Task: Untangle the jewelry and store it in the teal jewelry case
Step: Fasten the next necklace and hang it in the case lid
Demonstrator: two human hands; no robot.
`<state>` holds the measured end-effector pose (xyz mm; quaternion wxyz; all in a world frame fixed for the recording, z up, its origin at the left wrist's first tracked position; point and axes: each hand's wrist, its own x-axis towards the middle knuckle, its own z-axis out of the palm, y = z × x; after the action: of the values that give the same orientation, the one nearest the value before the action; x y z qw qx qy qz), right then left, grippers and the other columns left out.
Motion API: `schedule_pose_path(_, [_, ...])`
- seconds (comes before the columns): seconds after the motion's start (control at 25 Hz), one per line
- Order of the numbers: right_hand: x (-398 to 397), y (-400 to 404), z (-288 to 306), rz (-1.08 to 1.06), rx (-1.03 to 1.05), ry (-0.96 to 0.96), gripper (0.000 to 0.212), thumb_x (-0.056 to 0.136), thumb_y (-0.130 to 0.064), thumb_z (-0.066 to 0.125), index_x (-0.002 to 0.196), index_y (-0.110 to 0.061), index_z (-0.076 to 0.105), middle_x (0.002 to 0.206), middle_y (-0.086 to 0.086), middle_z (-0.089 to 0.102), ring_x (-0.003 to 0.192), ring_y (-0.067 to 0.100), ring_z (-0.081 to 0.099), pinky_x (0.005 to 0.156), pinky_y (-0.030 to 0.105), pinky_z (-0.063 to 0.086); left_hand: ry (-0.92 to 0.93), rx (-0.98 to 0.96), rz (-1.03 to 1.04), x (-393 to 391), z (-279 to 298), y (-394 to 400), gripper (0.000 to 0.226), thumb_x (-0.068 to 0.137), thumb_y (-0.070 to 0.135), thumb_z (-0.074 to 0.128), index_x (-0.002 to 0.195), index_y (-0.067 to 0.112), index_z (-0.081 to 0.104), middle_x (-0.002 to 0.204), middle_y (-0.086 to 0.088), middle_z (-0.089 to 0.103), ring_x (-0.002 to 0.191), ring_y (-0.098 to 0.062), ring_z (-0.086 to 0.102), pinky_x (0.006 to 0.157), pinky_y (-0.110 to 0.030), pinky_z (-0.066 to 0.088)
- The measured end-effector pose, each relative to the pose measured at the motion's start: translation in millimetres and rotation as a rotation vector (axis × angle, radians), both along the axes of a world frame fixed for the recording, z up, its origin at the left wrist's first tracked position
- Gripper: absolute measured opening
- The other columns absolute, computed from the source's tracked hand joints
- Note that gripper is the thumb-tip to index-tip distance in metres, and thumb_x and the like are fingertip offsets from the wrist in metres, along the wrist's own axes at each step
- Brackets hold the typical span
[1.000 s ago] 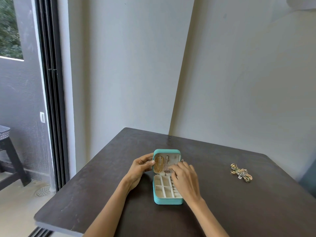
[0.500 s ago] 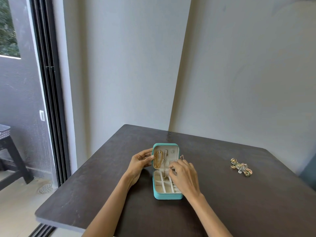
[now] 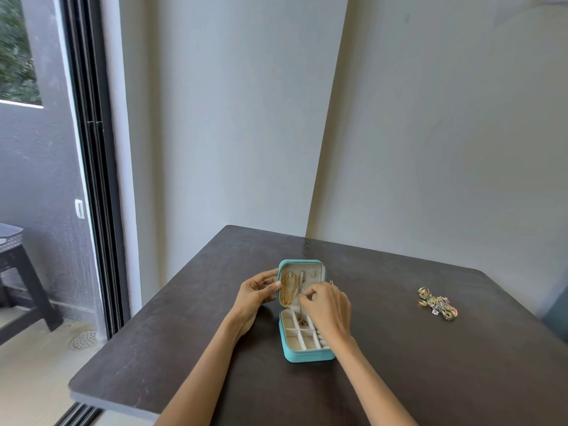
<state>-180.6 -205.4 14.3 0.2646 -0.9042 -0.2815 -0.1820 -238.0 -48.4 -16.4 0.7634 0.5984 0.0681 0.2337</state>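
The teal jewelry case (image 3: 307, 355) stands open on the dark table, its lid upright and its cream tray split into small compartments. A gold chain (image 3: 288, 289) hangs inside the lid on the left, and a thin silver chain (image 3: 301, 281) hangs beside it, trailing down into a tray compartment. My left hand (image 3: 256, 295) grips the lid's left edge, thumb on the inside. My right hand (image 3: 327, 305) is in front of the lid, its fingertips pinching the silver chain. A tangled heap of jewelry (image 3: 438, 304) lies far to the right.
The dark table (image 3: 184, 348) sits in a wall corner; its left and near edges drop off to the floor. A sliding door frame (image 3: 92, 179) is on the left, with a dark stool (image 3: 18, 272) outside.
The view has shifted slightly. My right hand has risen a little from the tray toward the lid, fingertips now at the silver chain. My left hand keeps its hold on the lid.
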Motion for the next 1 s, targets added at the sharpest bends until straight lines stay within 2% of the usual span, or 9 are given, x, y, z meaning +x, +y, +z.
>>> schedule_pose_path(0.12, [4.4,-2.0,14.2,0.086,0.275,0.251,0.009,0.085,-0.026,0.062,0.076,-0.025,0.064,0.078,-0.011,0.064,0.077,0.011,0.061,0.068,0.028,0.05,-0.002,0.002,-0.006,-0.2,0.5,0.1,0.026,0.086,0.008,0.063,0.111,0.014,0.067,0.107,-0.012,0.071,0.097,-0.022,0.067,0.085,-0.036,0.054])
schedule_pose_path(0.2, [8.6,0.9,26.4,0.141,0.457,0.375,0.009,0.085,-0.022,0.064,0.076,-0.022,0.066,0.074,-0.012,0.065,0.075,0.01,0.062,0.067,0.026,0.05,0.004,0.003,-0.004,-0.2,0.4,-0.2,0.026,0.086,0.008,0.063,0.111,0.014,0.068,0.107,-0.012,0.071,0.098,-0.022,0.067,0.086,-0.037,0.054])
schedule_pose_path(0.36, [11.3,8.7,44.7,0.179,0.668,0.464,0.009,0.084,-0.023,0.066,0.078,-0.018,0.07,0.075,-0.004,0.069,0.075,0.011,0.063,0.068,0.028,0.05,0.014,0.0,0.006,-1.2,1.2,-1.7,0.025,0.086,0.008,0.063,0.109,0.016,0.068,0.106,-0.011,0.071,0.098,-0.022,0.067,0.084,-0.035,0.054])
schedule_pose_path(0.52, [4.8,9.3,62.0,0.296,0.828,0.592,0.013,0.087,-0.019,0.062,0.084,-0.008,0.07,0.076,-0.003,0.07,0.064,0.0,0.056,0.057,0.015,0.044,0.02,-0.004,0.013,-2.6,3.7,-2.2,0.023,0.086,0.008,0.063,0.106,0.017,0.069,0.102,-0.008,0.072,0.094,-0.018,0.068,0.079,-0.031,0.055])
schedule_pose_path(0.68, [2.3,6.1,74.8,0.428,0.974,0.706,0.011,0.09,-0.011,0.056,0.082,-0.006,0.063,0.071,0.003,0.068,0.064,0.008,0.057,0.062,0.021,0.046,0.025,-0.003,0.022,-1.5,3.6,-1.7,0.021,0.086,0.008,0.063,0.104,0.017,0.069,0.1,-0.006,0.073,0.092,-0.017,0.068,0.076,-0.029,0.055])
schedule_pose_path(0.76, [2.4,2.7,78.7,0.475,1.013,0.744,0.015,0.09,-0.009,0.054,0.076,-0.009,0.058,0.063,0.003,0.061,0.058,0.012,0.053,0.059,0.024,0.045,0.032,0.022,0.033,0.1,2.1,-1.4,0.02,0.087,0.01,0.063,0.106,0.016,0.068,0.102,-0.009,0.072,0.096,-0.021,0.067,0.08,-0.033,0.055])
schedule_pose_path(0.84, [1.9,-0.2,80.1,0.49,0.978,0.768,0.019,0.09,-0.01,0.054,0.071,-0.011,0.052,0.055,0.001,0.05,0.048,0.012,0.043,0.05,0.024,0.037,0.044,0.067,0.061,1.5,0.9,-2.2,0.021,0.088,0.011,0.063,0.109,0.016,0.065,0.103,-0.011,0.07,0.095,-0.022,0.066,0.079,-0.032,0.055])
schedule_pose_path(1.0, [-0.7,-5.0,80.6,0.483,0.811,0.786,0.018,0.091,-0.014,0.056,0.073,-0.013,0.052,0.051,-0.004,0.034,0.039,0.005,0.024,0.036,0.016,0.02,0.101,0.175,0.142,4.9,-0.6,-6.2,0.038,0.088,0.012,0.064,0.123,0.014,0.051,0.104,-0.011,0.065,0.089,-0.017,0.064,0.069,-0.022,0.053])
